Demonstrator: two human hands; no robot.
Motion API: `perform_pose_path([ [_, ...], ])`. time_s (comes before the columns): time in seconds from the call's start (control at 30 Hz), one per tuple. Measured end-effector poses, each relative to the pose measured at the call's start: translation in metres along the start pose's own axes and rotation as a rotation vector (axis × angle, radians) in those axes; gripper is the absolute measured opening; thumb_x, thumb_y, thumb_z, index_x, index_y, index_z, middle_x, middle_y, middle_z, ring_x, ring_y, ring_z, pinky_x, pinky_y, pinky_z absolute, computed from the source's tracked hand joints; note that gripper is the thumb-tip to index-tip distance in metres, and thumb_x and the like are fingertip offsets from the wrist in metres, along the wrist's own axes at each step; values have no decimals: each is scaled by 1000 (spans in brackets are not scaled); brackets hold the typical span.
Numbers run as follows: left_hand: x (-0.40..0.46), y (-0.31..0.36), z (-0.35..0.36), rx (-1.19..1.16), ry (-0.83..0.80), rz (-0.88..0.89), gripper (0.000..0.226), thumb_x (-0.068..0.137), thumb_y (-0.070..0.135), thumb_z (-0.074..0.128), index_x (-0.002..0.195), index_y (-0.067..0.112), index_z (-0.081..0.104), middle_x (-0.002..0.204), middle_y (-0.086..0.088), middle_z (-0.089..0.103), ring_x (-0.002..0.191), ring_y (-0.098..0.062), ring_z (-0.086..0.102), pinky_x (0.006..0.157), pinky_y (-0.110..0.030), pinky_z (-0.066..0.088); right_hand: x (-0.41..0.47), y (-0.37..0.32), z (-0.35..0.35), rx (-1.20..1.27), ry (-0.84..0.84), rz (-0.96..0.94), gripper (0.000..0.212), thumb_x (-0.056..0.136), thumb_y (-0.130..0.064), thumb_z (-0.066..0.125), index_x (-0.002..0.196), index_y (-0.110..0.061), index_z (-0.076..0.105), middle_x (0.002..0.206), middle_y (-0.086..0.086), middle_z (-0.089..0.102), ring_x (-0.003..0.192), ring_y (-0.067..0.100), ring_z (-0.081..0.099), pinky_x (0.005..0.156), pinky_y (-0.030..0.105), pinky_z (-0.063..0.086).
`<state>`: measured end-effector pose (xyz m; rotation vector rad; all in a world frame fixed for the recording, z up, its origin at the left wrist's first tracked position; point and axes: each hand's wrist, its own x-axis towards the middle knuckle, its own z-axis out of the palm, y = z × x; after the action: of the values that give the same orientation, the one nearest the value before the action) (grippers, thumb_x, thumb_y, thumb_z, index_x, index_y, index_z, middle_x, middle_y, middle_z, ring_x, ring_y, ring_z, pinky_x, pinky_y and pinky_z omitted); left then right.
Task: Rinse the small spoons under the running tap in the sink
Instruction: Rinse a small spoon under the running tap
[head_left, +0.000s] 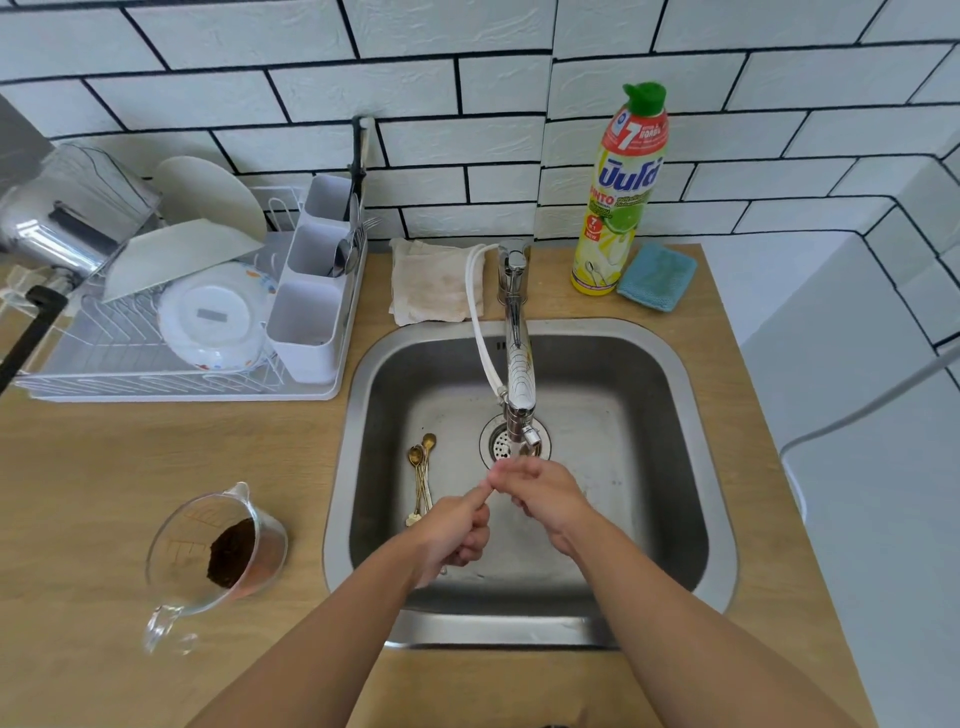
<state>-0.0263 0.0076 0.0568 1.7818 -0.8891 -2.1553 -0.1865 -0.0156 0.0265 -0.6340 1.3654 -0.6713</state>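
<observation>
Several small gold spoons lie side by side on the floor of the steel sink, left of the drain. The chrome tap reaches over the drain, and water falls from its nozzle onto my fingers. My left hand is closed in a fist with the thumb pointing up to the right. A thin handle end pokes out under it. My right hand pinches its fingertips against that thumb, right under the stream. The spoon held between them is almost wholly hidden.
A glass measuring jug with dark grounds stands on the wooden counter left of the sink. A dish rack with plates and a cutlery holder sits at back left. Behind the sink are a folded cloth, a dish soap bottle and a blue sponge.
</observation>
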Motion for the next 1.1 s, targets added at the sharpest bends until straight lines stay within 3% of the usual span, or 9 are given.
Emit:
perform_pose_path([
  [0.17, -9, -5, -15, -80, -210, -26, 54, 101, 58, 41, 59, 23, 39, 54, -1, 37, 53, -16, 35, 60, -28, 35, 5, -4, -2, 79, -9, -61, 43, 80, -13, 86, 116, -18, 61, 79, -3, 77, 77, 10, 73, 70, 25, 54],
  [0.3, -12, -9, -21, 257, -126, 0, 50, 102, 55, 36, 76, 18, 57, 62, -1, 57, 55, -12, 45, 61, -28, 36, 6, 0, 1, 20, 107, -124, 14, 94, -22, 74, 95, -8, 70, 70, 6, 74, 63, 14, 73, 58, 23, 56],
  [0.4, -9, -12, -15, 406, -25, 156, 38, 105, 48, 32, 107, 23, 61, 56, 6, 51, 52, -9, 40, 54, -26, 35, 8, 5, 1, -57, 223, -149, 28, 102, -26, 61, 81, -10, 69, 64, 7, 73, 58, 16, 74, 52, 22, 54],
  [0.5, -6, -12, -10, 401, 104, 243, 31, 103, 45, 38, 98, 23, 59, 51, 11, 45, 52, -10, 39, 57, -30, 35, 8, 7, 1, -75, 176, -151, 20, 102, -26, 60, 87, -15, 69, 74, 4, 73, 61, 11, 69, 55, 19, 51],
  [0.63, -7, -14, -10, 453, 129, 261, 34, 103, 48, 37, 90, 23, 56, 56, 10, 46, 59, -12, 42, 60, -32, 38, 5, 6, -3, -167, 113, -164, 17, 85, -28, 81, 87, -15, 71, 66, -7, 65, 60, 7, 60, 58, 17, 48],
  [0.77, -9, -14, -12, 491, 124, 288, 34, 103, 47, 36, 91, 22, 56, 73, 1, 50, 70, -16, 44, 63, -32, 38, 7, 4, -5, -120, 187, -152, 27, 99, -25, 63, 77, -14, 72, 63, -3, 69, 58, 12, 61, 53, 16, 48],
  [0.83, -9, -12, -13, 516, 130, 290, 33, 103, 46, 35, 88, 25, 55, 80, -2, 53, 75, -16, 46, 66, -32, 40, 4, 5, -3, -184, 128, -176, 22, 94, -34, 70, 79, -17, 70, 62, -10, 64, 58, 7, 58, 55, 16, 47],
  [0.93, -10, -13, -15, 546, 124, 273, 32, 103, 46, 35, 84, 28, 54, 81, -1, 53, 77, -16, 46, 67, -32, 40, 4, 6, -5, -290, 116, -184, 19, 89, -36, 76, 84, -18, 72, 60, -13, 60, 56, 4, 54, 56, 16, 47],
  [1.1, -12, -10, -9, 480, 130, 266, 31, 102, 44, 36, 84, 25, 53, 76, -2, 48, 73, -16, 43, 66, -33, 37, 5, 5, -4, -208, 116, -158, 28, 103, -30, 55, 87, -15, 72, 69, -1, 72, 56, 9, 63, 52, 15, 47],
])
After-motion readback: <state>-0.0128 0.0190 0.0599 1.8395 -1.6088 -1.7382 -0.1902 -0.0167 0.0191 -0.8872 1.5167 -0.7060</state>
